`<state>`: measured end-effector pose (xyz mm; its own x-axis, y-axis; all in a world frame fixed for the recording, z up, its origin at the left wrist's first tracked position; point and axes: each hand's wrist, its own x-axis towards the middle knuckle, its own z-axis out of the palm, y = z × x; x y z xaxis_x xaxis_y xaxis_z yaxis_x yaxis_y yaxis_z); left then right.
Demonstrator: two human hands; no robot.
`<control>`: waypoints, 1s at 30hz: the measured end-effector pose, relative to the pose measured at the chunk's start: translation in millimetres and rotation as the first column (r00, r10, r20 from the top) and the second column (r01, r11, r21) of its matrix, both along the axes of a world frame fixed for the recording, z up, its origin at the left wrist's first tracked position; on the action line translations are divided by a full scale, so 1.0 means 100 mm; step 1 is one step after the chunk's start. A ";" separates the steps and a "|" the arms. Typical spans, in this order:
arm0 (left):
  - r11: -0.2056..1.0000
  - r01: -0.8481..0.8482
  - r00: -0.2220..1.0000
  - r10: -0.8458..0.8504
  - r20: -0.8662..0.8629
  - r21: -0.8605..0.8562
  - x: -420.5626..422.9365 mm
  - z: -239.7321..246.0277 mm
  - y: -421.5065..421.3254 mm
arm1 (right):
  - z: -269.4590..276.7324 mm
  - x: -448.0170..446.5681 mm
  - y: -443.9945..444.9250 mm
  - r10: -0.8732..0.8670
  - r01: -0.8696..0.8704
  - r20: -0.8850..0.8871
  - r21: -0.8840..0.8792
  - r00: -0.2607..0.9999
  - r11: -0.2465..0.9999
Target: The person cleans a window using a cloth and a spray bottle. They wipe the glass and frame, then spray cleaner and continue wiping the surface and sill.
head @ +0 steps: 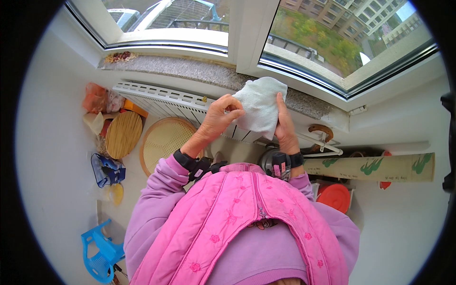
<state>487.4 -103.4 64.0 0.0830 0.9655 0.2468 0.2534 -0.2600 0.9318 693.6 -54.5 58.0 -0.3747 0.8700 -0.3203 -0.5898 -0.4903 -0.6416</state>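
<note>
A pale, light-blue cloth (259, 103) is held up in front of the granite windowsill (178, 68), just below the window frame (245, 42). My left hand (223, 114) pinches its left edge between thumb and fingers. On the right side, my right hand (285, 124) grips the cloth, its thumb lying over the front and the other fingers partly hidden. Behind and below the cloth stands a white radiator (167, 96). Both wrists wear black straps with small devices.
Left of the radiator are a round woven tray (167, 142), a round wooden board (124, 135), plastic bags (95, 98) and a blue plastic chair (101, 251). At right are white pipes (322, 144), a long patterned roll (374, 167) and a red round lid (334, 198).
</note>
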 end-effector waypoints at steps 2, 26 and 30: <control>0.999 -0.038 0.999 0.038 0.030 -0.011 -0.08 -0.10 -0.05 | 0.00 0.04 -0.01 -0.032 0.032 0.023 0.010 0.999 0.999; 0.855 -0.029 0.997 0.063 0.050 -0.517 -0.24 -0.70 -0.40 | -0.03 0.23 -0.15 -0.057 0.057 0.006 0.073 0.998 0.996; 0.845 0.009 0.963 0.138 0.233 -0.535 -0.28 -0.64 -0.46 | -0.07 0.25 -0.17 0.060 -0.192 0.539 0.194 0.840 0.962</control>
